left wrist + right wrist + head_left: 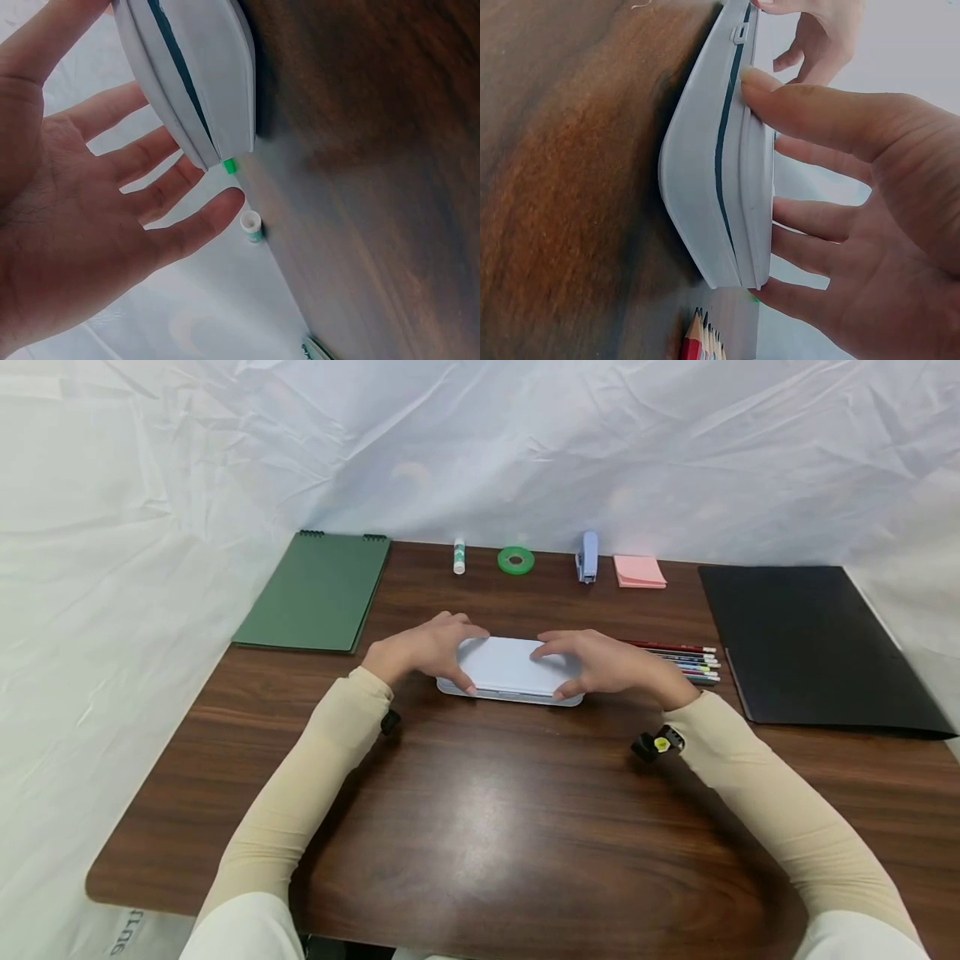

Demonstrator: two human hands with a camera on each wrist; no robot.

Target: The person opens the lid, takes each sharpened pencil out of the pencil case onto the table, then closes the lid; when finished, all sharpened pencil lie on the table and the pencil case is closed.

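1. Presently, head view: one pale blue pencil case [510, 670] lies flat at the middle of the desk [480, 810], lid down. The left hand [423, 652] covers its left end and the right hand [607, 664] its right end, fingers laid over the lid and thumbs at the front edge. Judged step: the case is being steadied at both ends for opening. Count along the rear edge: one green spiral notebook [315, 593], one glue stick [459, 557], one roll of green tape [516, 560], one blue stapler [587, 557], one pink sticky-note pad [639, 572]. To the right: one black folder [810, 647] and one row of coloured pencils [686, 662], too fine to count.

2. Left wrist view: the left hand [82, 225] is spread, fingers [161, 191] straight and relaxed behind the pencil case [191, 75]; no curl round it shows. A dark seam runs between lid and base.

3. Right wrist view: the right hand [855, 210] is spread, thumb tip on the lid edge beside the seam of the pencil case [720, 172], fingers [810, 217] straight behind the lid. A small clasp [739, 33] sits on the front edge. Judged next move: release the clasp, lift the lid at the seam, hold the base down.
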